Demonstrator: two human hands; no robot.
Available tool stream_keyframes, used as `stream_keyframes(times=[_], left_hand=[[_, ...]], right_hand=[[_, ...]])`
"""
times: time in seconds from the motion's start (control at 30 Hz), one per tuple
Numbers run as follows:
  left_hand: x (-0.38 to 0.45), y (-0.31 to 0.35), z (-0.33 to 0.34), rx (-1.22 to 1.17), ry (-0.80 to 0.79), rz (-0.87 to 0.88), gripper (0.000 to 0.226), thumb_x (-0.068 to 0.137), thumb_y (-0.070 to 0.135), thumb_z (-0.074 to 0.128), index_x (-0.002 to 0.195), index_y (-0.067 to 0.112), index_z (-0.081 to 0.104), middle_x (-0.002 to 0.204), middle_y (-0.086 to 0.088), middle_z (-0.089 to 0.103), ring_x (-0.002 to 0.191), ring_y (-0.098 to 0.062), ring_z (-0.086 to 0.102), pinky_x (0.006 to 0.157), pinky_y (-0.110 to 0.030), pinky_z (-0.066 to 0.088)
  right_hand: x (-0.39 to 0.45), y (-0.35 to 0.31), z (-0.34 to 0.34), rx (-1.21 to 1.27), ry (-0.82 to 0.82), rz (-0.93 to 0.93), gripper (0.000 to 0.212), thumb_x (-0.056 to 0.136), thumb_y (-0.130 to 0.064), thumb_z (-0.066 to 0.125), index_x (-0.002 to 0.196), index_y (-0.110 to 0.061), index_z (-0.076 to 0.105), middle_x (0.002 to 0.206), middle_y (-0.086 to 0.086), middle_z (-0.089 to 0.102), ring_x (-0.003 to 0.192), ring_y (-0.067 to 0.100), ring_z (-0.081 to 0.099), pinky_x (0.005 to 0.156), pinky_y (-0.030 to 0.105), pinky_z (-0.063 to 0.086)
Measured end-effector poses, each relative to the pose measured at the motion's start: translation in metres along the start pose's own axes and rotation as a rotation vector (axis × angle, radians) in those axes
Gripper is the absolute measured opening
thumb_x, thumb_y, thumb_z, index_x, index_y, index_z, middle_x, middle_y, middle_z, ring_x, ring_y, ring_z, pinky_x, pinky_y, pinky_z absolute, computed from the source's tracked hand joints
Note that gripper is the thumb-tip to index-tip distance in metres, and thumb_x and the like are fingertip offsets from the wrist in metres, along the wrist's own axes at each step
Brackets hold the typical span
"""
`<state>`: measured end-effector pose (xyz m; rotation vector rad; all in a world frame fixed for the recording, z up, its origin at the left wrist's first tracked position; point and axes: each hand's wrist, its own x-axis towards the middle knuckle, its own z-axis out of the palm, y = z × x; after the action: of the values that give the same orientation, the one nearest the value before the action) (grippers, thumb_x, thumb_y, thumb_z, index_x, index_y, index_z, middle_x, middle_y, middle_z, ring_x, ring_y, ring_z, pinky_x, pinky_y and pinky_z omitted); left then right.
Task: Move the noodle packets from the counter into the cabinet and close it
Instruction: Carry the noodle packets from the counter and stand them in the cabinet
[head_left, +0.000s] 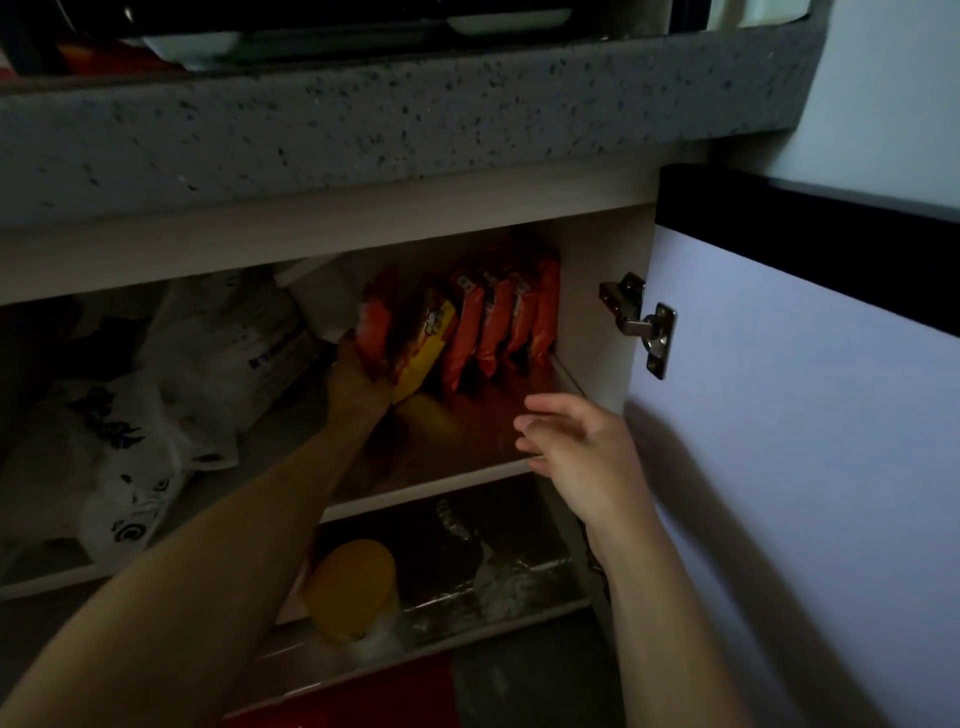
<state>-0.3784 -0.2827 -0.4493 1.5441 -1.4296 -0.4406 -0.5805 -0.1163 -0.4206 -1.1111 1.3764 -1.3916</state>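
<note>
Head view: left hand (358, 376) grasps noodle packets (410, 338) on the cabinet's upper shelf (467, 436), its fingers hidden behind them. Right hand (576, 447) hovers released, near the open door (779, 415). Left-side bags (130, 447) are dim.

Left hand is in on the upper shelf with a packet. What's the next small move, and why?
Probably nudge the held packet right until it stands against the row of orange packets, then let go. The left hand grips it tilted, beside the row; the right hand hovers open at the shelf edge, and the cabinet door stands open.
</note>
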Motion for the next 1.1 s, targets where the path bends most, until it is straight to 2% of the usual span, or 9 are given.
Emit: stream_keyframes(times=[0.1, 0.17, 0.23, 0.37, 0.47, 0.6, 0.73, 0.87, 1.1], left_hand=[[0.000, 0.003, 0.013, -0.057, -0.164, 0.065, 0.069, 0.082, 0.034, 0.063, 0.143, 0.012, 0.041, 0.137, -0.014, 0.055, 0.125, -0.030, 0.052, 0.097, -0.026, 0.037], [0.006, -0.009, 0.018, -0.090, -0.210, 0.086, 0.078, 0.074, 0.049, 0.062, 0.143, 0.016, 0.043, 0.137, -0.010, 0.056, 0.124, -0.026, 0.054, 0.105, -0.033, 0.040], [0.010, -0.015, 0.017, -0.130, -0.254, 0.043, 0.089, 0.064, 0.057, 0.073, 0.142, 0.027, 0.043, 0.136, 0.000, 0.056, 0.123, -0.018, 0.055, 0.104, -0.040, 0.044], [0.016, -0.011, 0.021, -0.050, -0.336, 0.047, 0.098, 0.069, 0.043, 0.084, 0.149, 0.031, 0.029, 0.136, 0.010, 0.048, 0.127, -0.011, 0.047, 0.102, -0.031, 0.037], [0.022, -0.011, 0.029, -0.013, -0.322, 0.045, 0.100, 0.080, 0.036, 0.076, 0.155, 0.027, 0.011, 0.151, -0.003, 0.040, 0.137, -0.023, 0.040, 0.111, -0.038, 0.033], [0.030, 0.001, 0.040, 0.007, -0.332, -0.048, 0.099, 0.087, 0.034, 0.068, 0.156, 0.018, -0.001, 0.159, -0.010, 0.025, 0.143, -0.028, 0.030, 0.113, -0.034, 0.024], [0.027, -0.006, 0.041, -0.064, -0.371, -0.059, 0.104, 0.083, 0.037, 0.074, 0.156, 0.023, 0.001, 0.160, -0.003, 0.023, 0.145, -0.024, 0.027, 0.107, -0.028, 0.023], [0.023, -0.006, 0.040, -0.099, -0.309, -0.043, 0.093, 0.089, 0.025, 0.068, 0.155, 0.020, 0.003, 0.158, -0.005, 0.027, 0.144, -0.024, 0.028, 0.101, -0.020, 0.022], [0.015, -0.002, 0.053, -0.144, -0.266, -0.040, 0.092, 0.088, 0.046, 0.061, 0.155, 0.020, 0.005, 0.158, -0.007, 0.027, 0.144, -0.028, 0.029, 0.113, -0.034, 0.024]], right_hand=[[0.003, 0.001, 0.000, -0.003, -0.005, 0.004, 0.020, 0.091, -0.015, 0.066, 0.096, -0.034, 0.067, 0.087, -0.004, 0.074, 0.089, 0.011, 0.070, 0.093, 0.041, 0.055], [0.004, 0.003, 0.000, -0.007, -0.007, 0.014, 0.020, 0.091, -0.015, 0.066, 0.097, -0.034, 0.068, 0.090, -0.004, 0.073, 0.089, 0.011, 0.070, 0.093, 0.040, 0.055], [0.004, 0.006, 0.001, -0.029, -0.011, 0.023, 0.020, 0.091, -0.018, 0.067, 0.097, -0.037, 0.067, 0.095, -0.005, 0.072, 0.092, 0.010, 0.069, 0.093, 0.040, 0.055], [0.004, 0.013, 0.003, -0.090, -0.030, 0.034, 0.020, 0.090, -0.020, 0.067, 0.093, -0.040, 0.065, 0.097, -0.006, 0.071, 0.094, 0.011, 0.068, 0.093, 0.041, 0.055], [0.006, 0.016, 0.003, -0.101, -0.031, 0.054, 0.022, 0.091, -0.020, 0.067, 0.092, -0.042, 0.064, 0.101, -0.007, 0.069, 0.097, 0.011, 0.067, 0.093, 0.041, 0.055], [0.013, 0.016, 0.004, -0.097, -0.001, 0.049, 0.020, 0.090, -0.019, 0.067, 0.094, -0.039, 0.066, 0.101, -0.007, 0.070, 0.097, 0.011, 0.068, 0.093, 0.040, 0.055], [0.014, 0.017, 0.012, -0.103, -0.011, 0.063, 0.020, 0.090, -0.019, 0.067, 0.093, -0.038, 0.067, 0.100, -0.006, 0.070, 0.096, 0.011, 0.068, 0.092, 0.040, 0.055], [0.014, 0.020, 0.014, -0.131, -0.022, 0.068, 0.021, 0.091, -0.019, 0.066, 0.092, -0.040, 0.064, 0.100, -0.007, 0.069, 0.096, 0.011, 0.067, 0.092, 0.039, 0.055], [0.009, 0.018, -0.012, -0.243, -0.017, 0.086, 0.023, 0.092, -0.020, 0.064, 0.106, -0.039, 0.063, 0.107, -0.012, 0.068, 0.099, 0.005, 0.064, 0.090, 0.031, 0.053]])
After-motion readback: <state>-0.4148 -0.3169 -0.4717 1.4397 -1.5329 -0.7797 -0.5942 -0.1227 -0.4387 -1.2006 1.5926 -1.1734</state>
